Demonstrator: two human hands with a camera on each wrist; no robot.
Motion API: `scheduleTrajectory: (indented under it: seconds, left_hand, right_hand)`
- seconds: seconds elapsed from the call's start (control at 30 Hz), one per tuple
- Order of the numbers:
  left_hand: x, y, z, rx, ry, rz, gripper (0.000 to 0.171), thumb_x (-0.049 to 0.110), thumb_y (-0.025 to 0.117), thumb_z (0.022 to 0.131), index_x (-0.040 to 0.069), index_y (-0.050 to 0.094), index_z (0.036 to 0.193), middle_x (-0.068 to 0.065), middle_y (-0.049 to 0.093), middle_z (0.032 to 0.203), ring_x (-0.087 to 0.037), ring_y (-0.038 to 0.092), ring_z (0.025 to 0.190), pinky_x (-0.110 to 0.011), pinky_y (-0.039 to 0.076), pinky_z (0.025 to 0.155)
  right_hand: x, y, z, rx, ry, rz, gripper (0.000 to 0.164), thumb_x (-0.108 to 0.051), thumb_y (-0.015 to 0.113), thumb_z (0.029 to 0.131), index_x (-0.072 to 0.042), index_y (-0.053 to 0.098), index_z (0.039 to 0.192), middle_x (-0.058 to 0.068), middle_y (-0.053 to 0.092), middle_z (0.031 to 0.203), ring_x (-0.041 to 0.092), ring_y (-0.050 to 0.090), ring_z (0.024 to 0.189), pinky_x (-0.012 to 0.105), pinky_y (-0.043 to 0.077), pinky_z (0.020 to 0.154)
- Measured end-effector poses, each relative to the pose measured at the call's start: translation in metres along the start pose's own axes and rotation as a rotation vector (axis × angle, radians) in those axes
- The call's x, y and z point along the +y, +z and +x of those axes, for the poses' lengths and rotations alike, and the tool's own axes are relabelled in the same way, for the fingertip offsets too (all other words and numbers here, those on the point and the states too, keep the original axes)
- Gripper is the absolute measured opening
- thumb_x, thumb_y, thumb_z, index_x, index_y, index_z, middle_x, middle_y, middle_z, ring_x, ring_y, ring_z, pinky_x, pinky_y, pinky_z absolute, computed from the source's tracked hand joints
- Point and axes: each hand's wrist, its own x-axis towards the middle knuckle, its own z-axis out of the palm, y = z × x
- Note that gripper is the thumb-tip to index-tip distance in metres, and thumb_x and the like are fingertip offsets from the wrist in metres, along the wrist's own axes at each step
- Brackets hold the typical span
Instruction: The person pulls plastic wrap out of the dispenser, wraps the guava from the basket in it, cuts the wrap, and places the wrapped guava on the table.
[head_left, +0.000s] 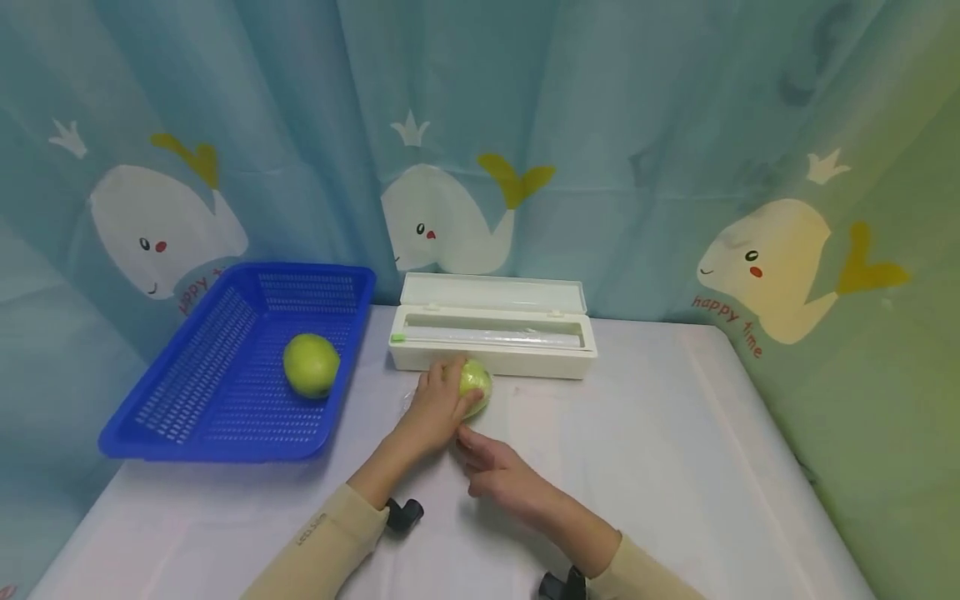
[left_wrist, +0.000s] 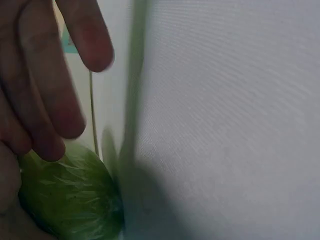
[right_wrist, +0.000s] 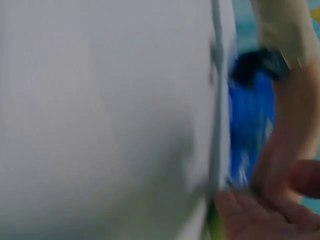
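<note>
A green apple (head_left: 475, 388) wrapped in clear plastic film is on the white table, just in front of a white film box. My left hand (head_left: 438, 402) holds it from the left, thumb on the near side and fingers on the far side. In the left wrist view, the wrapped apple (left_wrist: 75, 200) shows creased film under the fingers. A bit of clear film (head_left: 408, 401) sticks out left of that hand. Nearer the table's front, my right hand (head_left: 502, 475) has its fingers loosely bent, fingertips close below the left thumb, with nothing in its grasp.
Behind the apple, the white film box (head_left: 525, 365) has its lid (head_left: 491, 292) raised and a film roll (head_left: 487, 337) inside. To the left is a blue basket (head_left: 123, 442) holding another green apple (head_left: 311, 366). A whale-print curtain (head_left: 622, 225) hangs behind the table.
</note>
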Motion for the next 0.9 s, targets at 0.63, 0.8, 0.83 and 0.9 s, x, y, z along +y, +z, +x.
scheduleTrajectory:
  seconds: [0.63,0.8,0.83,0.9]
  left_hand:
    - [-0.004,-0.018,-0.022,-0.065,0.277,-0.162,0.111,0.043,0.074,0.089,0.02,-0.008,0.161,-0.007,0.003,0.168,-0.026,0.008,0.154,-0.056,0.025,0.117]
    - [-0.008,-0.014,-0.028,-0.114,0.274,-0.065,0.103,0.052,0.062,0.094,0.013,-0.006,0.16,-0.011,0.002,0.168,-0.025,0.001,0.154,-0.05,0.016,0.121]
    - [-0.008,-0.013,-0.029,-0.13,0.269,-0.051,0.103,0.053,0.061,0.095,0.012,-0.007,0.16,-0.012,0.002,0.168,-0.026,0.0,0.154,-0.05,0.014,0.121]
    - [-0.007,-0.012,-0.031,-0.135,0.248,-0.068,0.103,0.054,0.06,0.095,0.01,-0.006,0.16,-0.016,0.002,0.167,-0.03,0.0,0.154,-0.052,0.013,0.122]
  right_hand:
    - [0.0,-0.05,0.023,0.306,-0.222,-1.081,0.09,-0.024,0.086,0.078,-0.015,0.039,0.153,0.011,0.043,0.154,0.033,0.049,0.135,0.048,0.046,0.106]
    - [-0.004,-0.047,0.029,0.268,-0.221,-1.128,0.104,-0.034,0.086,0.078,-0.015,0.025,0.159,0.016,0.034,0.159,0.037,0.044,0.139,0.05,0.046,0.105]
    - [-0.004,-0.046,0.031,0.251,-0.222,-1.125,0.104,-0.035,0.085,0.079,-0.015,0.023,0.159,0.015,0.035,0.159,0.037,0.045,0.138,0.05,0.046,0.105]
    - [-0.004,-0.045,0.033,0.23,-0.219,-1.121,0.1,-0.036,0.084,0.08,-0.014,0.025,0.159,0.013,0.04,0.156,0.036,0.051,0.133,0.05,0.048,0.103]
